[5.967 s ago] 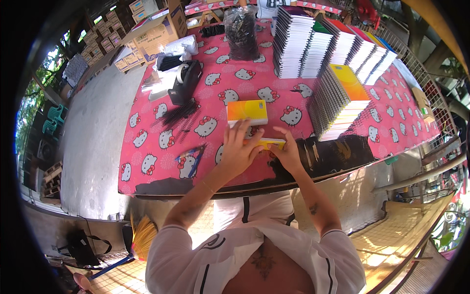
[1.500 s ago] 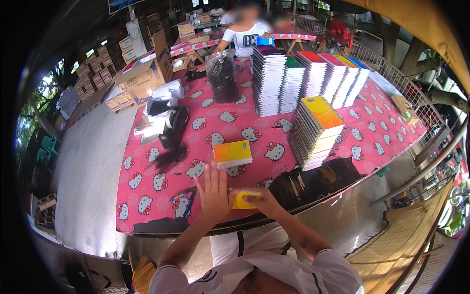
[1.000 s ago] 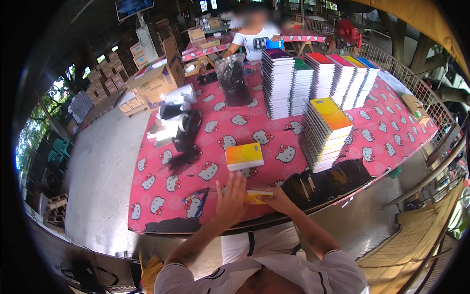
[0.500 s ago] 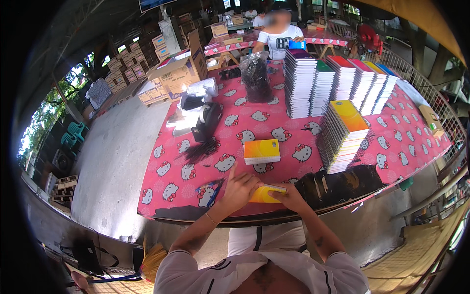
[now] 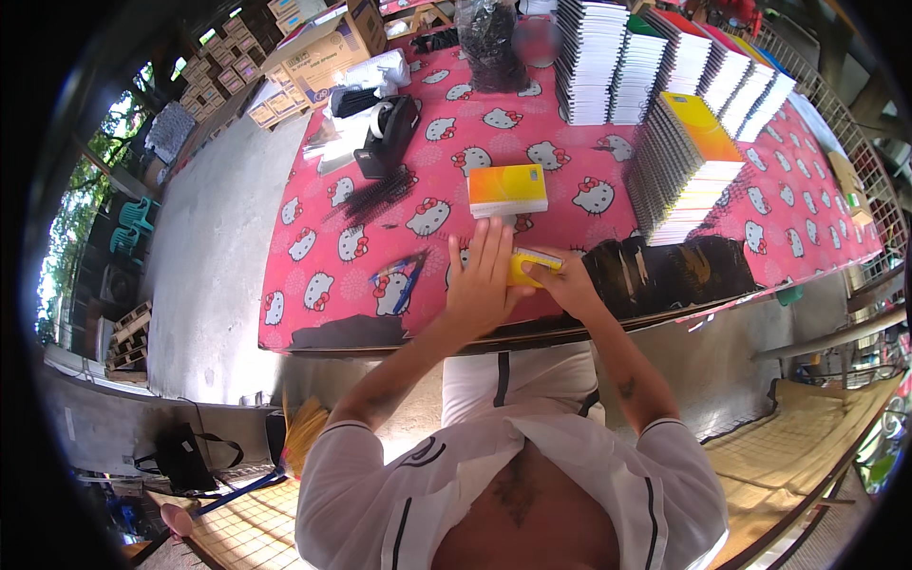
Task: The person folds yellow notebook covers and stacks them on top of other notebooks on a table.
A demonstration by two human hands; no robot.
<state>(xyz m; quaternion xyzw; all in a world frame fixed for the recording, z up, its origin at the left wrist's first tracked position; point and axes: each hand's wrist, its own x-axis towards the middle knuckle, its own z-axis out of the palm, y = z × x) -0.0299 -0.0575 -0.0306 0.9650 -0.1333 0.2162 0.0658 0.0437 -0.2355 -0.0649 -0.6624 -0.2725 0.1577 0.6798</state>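
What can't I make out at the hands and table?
All in the head view:
Yellow notebook in the right hand: left part, covered by the left hand.
Clear bag: top, cut off by the upper edge.
Tallest notebook stack: top, cut off likewise.
Blue item: exact kind, too small.

carton (image 5: 321, 74): dark printed lettering | yellow-orange notebook (image 5: 506, 187): tiny label, illegible

Daylight is coming in bright through the trees (image 5: 109, 211) at left, glaring off the concrete floor (image 5: 209, 275); sun is dappling the yellow mat (image 5: 807, 427) at right. Fisheye distortion is bowing the pink table (image 5: 313, 271); blackness is swallowing the corners.
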